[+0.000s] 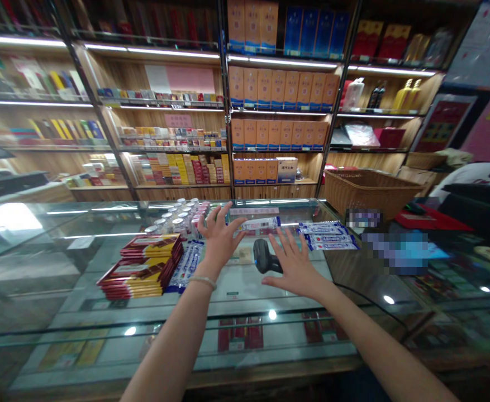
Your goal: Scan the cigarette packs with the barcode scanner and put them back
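Note:
My left hand (219, 237) is above the glass counter with its fingers spread and nothing in it. Its thumb is near one end of a blue-and-white wrapped stick packet (261, 224); whether they touch I cannot tell. A black handheld barcode scanner (262, 257) lies on the glass, its handle partly hidden by my right hand (293, 265). That hand has its fingers stretched apart beside the scanner, not wrapped around it. To the left are stacks of chocolate bars (144, 268) in red and yellow wrappers, alongside a row of blue-and-white packets (189, 261).
Clear containers with pale lids (177, 215) are grouped behind the chocolate. More blue packets (328, 235) lie right of my right hand. A black cable (370, 300) crosses the glass. A wicker basket (370, 192) stands at the back right, before stocked shelves (282, 111).

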{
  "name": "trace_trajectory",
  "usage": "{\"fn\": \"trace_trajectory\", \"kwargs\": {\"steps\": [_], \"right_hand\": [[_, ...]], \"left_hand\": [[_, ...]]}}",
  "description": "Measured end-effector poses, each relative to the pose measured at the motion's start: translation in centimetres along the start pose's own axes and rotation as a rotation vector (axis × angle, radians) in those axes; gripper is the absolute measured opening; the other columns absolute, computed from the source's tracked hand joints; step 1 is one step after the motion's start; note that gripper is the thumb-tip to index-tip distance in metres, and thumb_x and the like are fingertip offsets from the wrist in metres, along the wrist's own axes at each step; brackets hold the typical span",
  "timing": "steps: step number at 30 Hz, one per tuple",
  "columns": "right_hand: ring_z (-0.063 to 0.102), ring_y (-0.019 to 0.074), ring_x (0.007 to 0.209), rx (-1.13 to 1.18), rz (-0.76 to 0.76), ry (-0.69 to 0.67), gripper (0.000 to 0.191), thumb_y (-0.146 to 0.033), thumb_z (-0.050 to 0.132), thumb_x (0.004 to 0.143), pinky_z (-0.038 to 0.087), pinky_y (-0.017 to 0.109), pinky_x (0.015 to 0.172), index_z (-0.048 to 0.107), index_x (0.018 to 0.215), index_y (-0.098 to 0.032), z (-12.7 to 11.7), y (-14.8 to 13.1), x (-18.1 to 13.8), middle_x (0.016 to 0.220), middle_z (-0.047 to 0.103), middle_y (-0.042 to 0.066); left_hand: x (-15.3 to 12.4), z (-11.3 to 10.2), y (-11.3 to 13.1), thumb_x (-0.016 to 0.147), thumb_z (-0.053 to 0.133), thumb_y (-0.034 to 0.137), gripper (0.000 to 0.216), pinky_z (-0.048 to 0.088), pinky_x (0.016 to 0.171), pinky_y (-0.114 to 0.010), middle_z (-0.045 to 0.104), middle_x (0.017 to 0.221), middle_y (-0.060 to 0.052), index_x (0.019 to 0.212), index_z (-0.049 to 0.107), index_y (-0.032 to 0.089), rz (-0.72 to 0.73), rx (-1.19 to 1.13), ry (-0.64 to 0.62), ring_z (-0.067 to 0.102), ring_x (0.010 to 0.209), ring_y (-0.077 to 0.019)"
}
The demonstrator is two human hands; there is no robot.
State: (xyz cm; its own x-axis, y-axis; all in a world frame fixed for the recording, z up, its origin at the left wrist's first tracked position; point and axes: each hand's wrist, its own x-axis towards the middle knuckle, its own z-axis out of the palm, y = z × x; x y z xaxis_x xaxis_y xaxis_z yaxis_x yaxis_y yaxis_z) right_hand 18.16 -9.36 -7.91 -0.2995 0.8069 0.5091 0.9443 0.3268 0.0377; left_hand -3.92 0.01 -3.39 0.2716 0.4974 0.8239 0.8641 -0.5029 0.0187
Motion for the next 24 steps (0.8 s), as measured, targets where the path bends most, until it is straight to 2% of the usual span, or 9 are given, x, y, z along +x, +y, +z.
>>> {"fn": "trace_trajectory", "kwargs": {"steps": [3, 6, 10, 14, 16, 21, 24], "right_hand": [[0.007, 0.0397, 0.159, -0.005, -0.011, -0.009, 0.113, -0.081, 0.060, 0.080, 0.000, 0.069, 0.123, 0.022, 0.164, -0.015, 0.1, 0.0, -0.1, 0.171, 0.014, 0.022], [0.010, 0.0386, 0.159, 0.010, 0.019, -0.007, 0.106, -0.071, 0.066, 0.081, 0.003, 0.069, 0.124, 0.026, 0.162, -0.016, 0.4, 0.1, 0.0, 0.171, 0.018, 0.020], [0.018, 0.0380, 0.158, 0.064, 0.096, -0.021, 0.080, -0.053, 0.072, 0.080, 0.014, 0.067, 0.123, 0.048, 0.148, -0.018, 0.5, 0.3, 0.3, 0.168, 0.028, 0.020], [0.022, 0.0401, 0.156, 0.091, 0.119, -0.087, 0.047, -0.043, 0.074, 0.078, 0.015, 0.067, 0.123, 0.069, 0.115, -0.016, 0.2, 0.4, 0.6, 0.165, 0.034, 0.022], [0.023, 0.0402, 0.155, 0.084, 0.105, -0.098, 0.037, -0.040, 0.072, 0.078, 0.015, 0.067, 0.122, 0.071, 0.106, -0.016, 0.1, 0.3, 0.7, 0.163, 0.037, 0.021], [0.030, 0.0412, 0.152, 0.059, 0.060, -0.010, 0.031, -0.038, 0.070, 0.078, 0.017, 0.068, 0.121, 0.071, 0.102, -0.018, -0.2, 0.2, 0.5, 0.158, 0.047, 0.017], [0.045, 0.0383, 0.143, 0.098, 0.062, 0.066, 0.030, -0.035, 0.068, 0.078, 0.033, 0.059, 0.116, 0.070, 0.104, -0.019, -0.7, 0.3, 0.3, 0.151, 0.056, 0.015]], "left_hand": [[0.0, 0.0, 0.0, 0.086, 0.074, 0.042, 0.024, 0.014, 0.116, -0.068, 0.047, 0.159, -0.006, 0.109, 0.076, 0.038, -0.009, -0.001, -0.008, 0.037, 0.145, -0.0385], [0.0, 0.0, 0.0, 0.085, 0.075, 0.041, 0.025, 0.013, 0.117, -0.068, 0.048, 0.158, -0.006, 0.109, 0.076, 0.039, -0.016, -0.005, -0.006, 0.037, 0.144, -0.0384], [0.0, 0.1, 0.0, 0.085, 0.075, 0.041, 0.024, 0.013, 0.117, -0.067, 0.048, 0.158, -0.006, 0.108, 0.076, 0.038, -0.023, -0.006, -0.007, 0.036, 0.145, -0.0376], [0.0, 0.1, 0.0, 0.084, 0.075, 0.041, 0.024, 0.015, 0.117, -0.066, 0.049, 0.157, -0.006, 0.108, 0.076, 0.038, -0.023, -0.004, -0.007, 0.037, 0.144, -0.0368], [0.0, 0.1, -0.1, 0.084, 0.076, 0.041, 0.024, 0.015, 0.116, -0.066, 0.049, 0.158, -0.005, 0.108, 0.076, 0.039, -0.020, 0.002, -0.006, 0.037, 0.144, -0.0371], [-0.1, 0.2, -0.2, 0.084, 0.075, 0.043, 0.025, 0.013, 0.116, -0.068, 0.048, 0.158, -0.006, 0.109, 0.076, 0.039, -0.020, 0.010, -0.012, 0.038, 0.143, -0.0381], [-0.1, 0.2, -0.3, 0.085, 0.075, 0.043, 0.025, 0.012, 0.117, -0.068, 0.049, 0.158, -0.006, 0.109, 0.076, 0.038, -0.027, 0.010, -0.020, 0.038, 0.143, -0.0384]]}}
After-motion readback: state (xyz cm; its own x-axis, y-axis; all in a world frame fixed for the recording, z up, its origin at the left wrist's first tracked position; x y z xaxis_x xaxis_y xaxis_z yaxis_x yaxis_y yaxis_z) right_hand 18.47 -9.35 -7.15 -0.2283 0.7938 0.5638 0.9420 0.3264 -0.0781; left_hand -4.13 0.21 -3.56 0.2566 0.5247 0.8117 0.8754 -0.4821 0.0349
